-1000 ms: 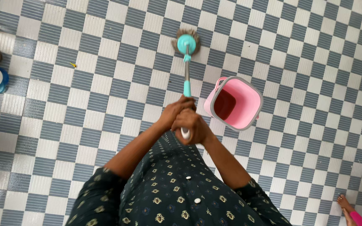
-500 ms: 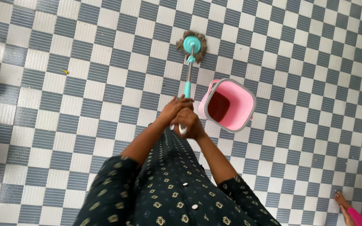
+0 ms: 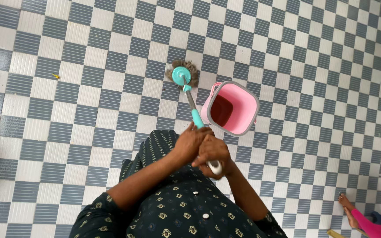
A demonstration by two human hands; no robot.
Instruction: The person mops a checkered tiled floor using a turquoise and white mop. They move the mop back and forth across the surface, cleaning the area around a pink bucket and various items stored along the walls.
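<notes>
A person mops a blue-and-white checkered floor [image 3: 67, 110], the left hand [image 3: 190, 140] and the right hand [image 3: 214, 154] both clamped around the mop handle [image 3: 193, 112] near its top end. The teal mop head [image 3: 181, 75] lies on the tiles just beside a pink bucket [image 3: 230, 108]. Strokes are best steered clear of the bucket, with the head pressed flat.

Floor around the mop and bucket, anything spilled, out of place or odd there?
No spill shows. The pink bucket stands upright beside the mop head. The only stray thing is a small yellow scrap lying on the checkered floor, left of the mop.
</notes>
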